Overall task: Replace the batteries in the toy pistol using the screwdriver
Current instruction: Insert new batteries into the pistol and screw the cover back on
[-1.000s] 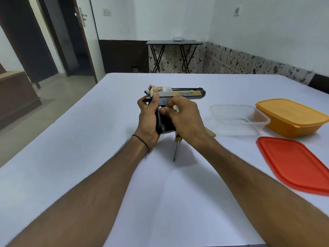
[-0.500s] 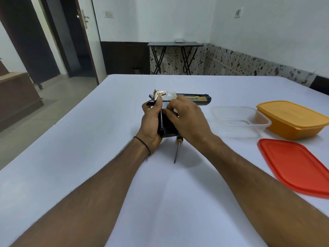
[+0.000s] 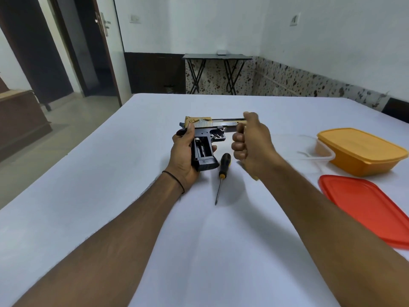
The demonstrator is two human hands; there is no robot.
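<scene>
My left hand (image 3: 182, 156) grips the black and gold toy pistol (image 3: 205, 127) by its handle, barrel pointing right, just above the white table (image 3: 106, 196). The battery bay (image 3: 201, 148) in the handle lies uncovered and shows bare metal contacts. My right hand (image 3: 252, 145) hovers right of the pistol in front of the barrel. Its fingers are curled shut and a small pale tip, probably a battery, pokes out at the top. The black and yellow screwdriver (image 3: 223, 165) lies on the table between my hands, tip toward me.
A clear plastic tub (image 3: 309, 151), an orange tub (image 3: 358, 151) and a red lid (image 3: 365, 207) sit at the right. A tan piece (image 3: 255, 178) peeks out under my right wrist. A folding table stands by the far wall.
My right hand has pulled away from the pistol's handle to the right with its fingers closed. The white battery ends seen in the bay earlier are gone.
</scene>
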